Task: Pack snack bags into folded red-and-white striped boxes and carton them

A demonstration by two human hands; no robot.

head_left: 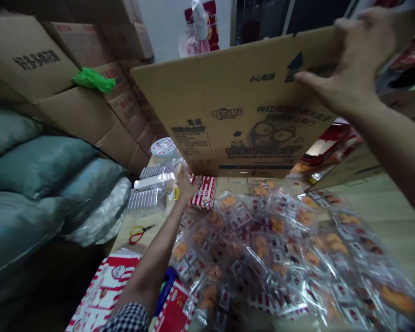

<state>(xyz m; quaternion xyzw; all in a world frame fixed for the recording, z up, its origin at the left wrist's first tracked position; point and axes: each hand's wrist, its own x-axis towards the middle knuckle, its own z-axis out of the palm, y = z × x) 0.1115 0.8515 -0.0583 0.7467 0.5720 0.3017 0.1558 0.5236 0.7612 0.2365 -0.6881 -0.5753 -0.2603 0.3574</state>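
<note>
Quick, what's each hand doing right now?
Left hand: at the striped box; grip cannot be told.
Right hand: open, spread at the cardboard box's upper edge.

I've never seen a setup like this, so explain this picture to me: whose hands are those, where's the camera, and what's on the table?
There's no machine here, just one person's bare hands. The single picture comes from a camera worn on their head, looking forward and down. The right hand holds the top edge of a large printed cardboard box. The left hand is by its lower corner, beside a red-and-white striped carton; whether it grips anything is hard to tell. On the table lie many clear packets, clear plastic trays and scissors with red and yellow handles.
</note>
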